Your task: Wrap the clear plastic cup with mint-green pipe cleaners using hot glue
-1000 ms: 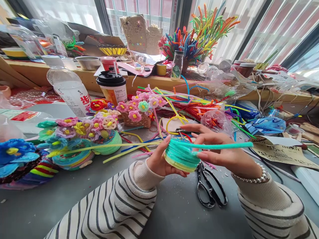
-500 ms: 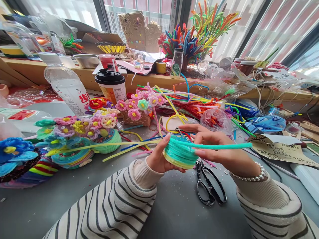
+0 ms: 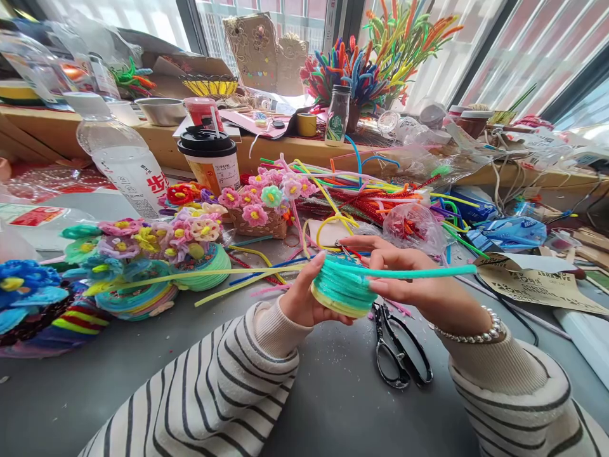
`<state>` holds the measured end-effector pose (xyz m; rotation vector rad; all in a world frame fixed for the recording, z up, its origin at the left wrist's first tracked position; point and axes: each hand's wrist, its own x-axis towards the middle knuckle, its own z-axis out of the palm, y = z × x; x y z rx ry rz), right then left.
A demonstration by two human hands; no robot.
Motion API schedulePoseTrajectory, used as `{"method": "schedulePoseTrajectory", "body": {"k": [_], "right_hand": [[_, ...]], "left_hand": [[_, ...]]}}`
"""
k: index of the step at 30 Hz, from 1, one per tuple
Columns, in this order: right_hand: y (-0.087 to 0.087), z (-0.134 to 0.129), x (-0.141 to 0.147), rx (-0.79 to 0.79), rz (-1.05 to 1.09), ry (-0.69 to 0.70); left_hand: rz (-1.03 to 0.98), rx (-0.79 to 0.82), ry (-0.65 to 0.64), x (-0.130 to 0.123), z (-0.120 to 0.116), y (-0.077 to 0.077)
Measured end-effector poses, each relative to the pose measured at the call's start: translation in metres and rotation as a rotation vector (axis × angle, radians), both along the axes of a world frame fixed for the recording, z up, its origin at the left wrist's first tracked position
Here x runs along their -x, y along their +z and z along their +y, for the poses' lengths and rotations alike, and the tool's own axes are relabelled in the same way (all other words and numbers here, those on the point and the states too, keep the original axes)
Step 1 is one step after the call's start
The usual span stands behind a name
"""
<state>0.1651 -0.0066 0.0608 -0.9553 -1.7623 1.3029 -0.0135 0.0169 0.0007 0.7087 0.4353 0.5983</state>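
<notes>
My left hand (image 3: 304,295) is closed around a small round pot wrapped in pipe cleaners (image 3: 341,289), teal above and pale yellow at its base. From its right side a loose teal pipe cleaner (image 3: 428,273) sticks out toward the right. My right hand (image 3: 404,273) pinches this strand against the pot's side, fingers bent over the top. Pale yellow pipe cleaner ends (image 3: 247,282) stretch left from behind my left thumb. Below the right hand, black-handled scissors (image 3: 399,349) lie on the grey table, their blades partly hidden by the pot and hand.
Pipe-cleaner flower pots (image 3: 137,279) crowd the left side. Behind them stand a water bottle (image 3: 124,165) and a lidded cup (image 3: 209,162). A pile of pipe cleaners (image 3: 328,197) lies beyond my hands. Abrasive paper (image 3: 537,285) rests at the right.
The pot and both hands have shifted very slightly left and up in view. My grip on the pot and the teal strand looks the same.
</notes>
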Motion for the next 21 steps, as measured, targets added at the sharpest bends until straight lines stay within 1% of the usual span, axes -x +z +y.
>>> {"method": "schedulePoseTrajectory", "body": {"k": [9, 21], "right_hand": [[-0.0030, -0.0005, 0.0030, 0.126, 0.113, -0.001], [-0.0021, -0.0023, 0.0028, 0.129, 0.127, -0.009]], "left_hand": [[0.047, 0.034, 0.030, -0.0010, -0.0002, 0.0016], [0.023, 0.029, 0.021, -0.0005, 0.0004, 0.0000]]}}
